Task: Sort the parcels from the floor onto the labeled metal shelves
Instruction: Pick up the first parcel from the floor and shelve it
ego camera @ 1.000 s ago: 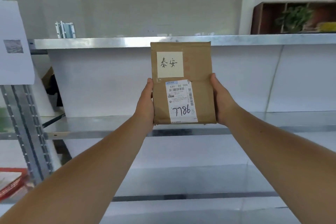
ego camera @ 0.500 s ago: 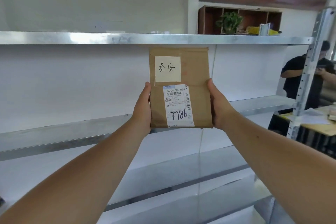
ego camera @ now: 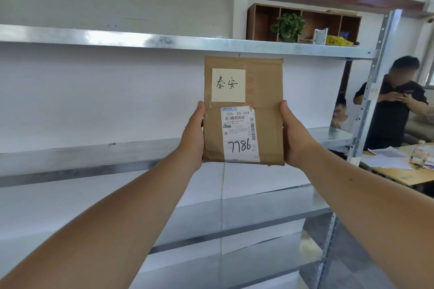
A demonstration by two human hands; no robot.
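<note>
The view has been swung further right, and two seated people are now seen. The parcel [ego camera: 244, 110] is clamped upright between the left hand [ego camera: 192, 134] and the right hand [ego camera: 293, 134].

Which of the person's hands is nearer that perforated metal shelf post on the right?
Right. The right hand grips the brown cardboard parcel's right edge, closer to the perforated metal shelf post; the left hand holds the far edge.

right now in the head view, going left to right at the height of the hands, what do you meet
left hand → brown parcel held between both hands → right hand → seated person behind the rack → shelf upright → standing person in black
</note>
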